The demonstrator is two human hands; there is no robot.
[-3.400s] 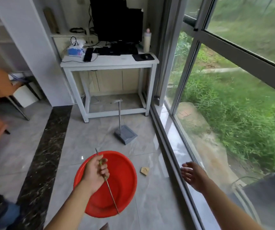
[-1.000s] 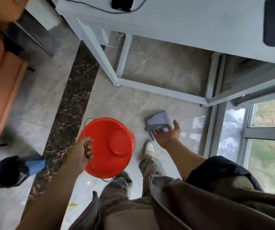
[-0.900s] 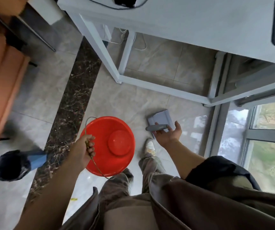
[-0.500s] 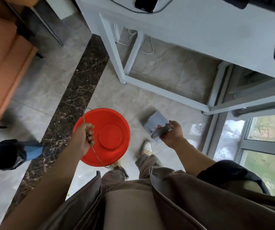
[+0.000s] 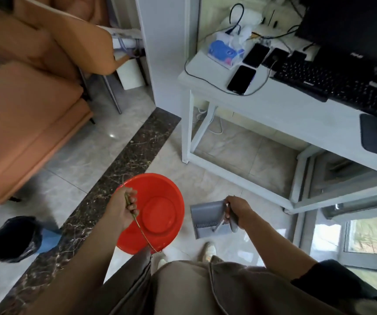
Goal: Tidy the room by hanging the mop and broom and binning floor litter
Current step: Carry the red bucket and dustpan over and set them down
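With my left hand (image 5: pixel 122 206) gripping the red bucket (image 5: pixel 154 213) handle and my right hand (image 5: pixel 236 211) clutching the dustpan (image 5: pixel 206 218), a swing could spill litter.

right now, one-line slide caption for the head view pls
Left hand carries a red bucket by its wire handle; right hand grips a grey dustpan beside a white desk.

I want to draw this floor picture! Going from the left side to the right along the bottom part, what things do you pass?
Black-bagged bin → left hand holding the wire handle → red bucket → grey dustpan → right hand gripping the dustpan's handle → window frame.
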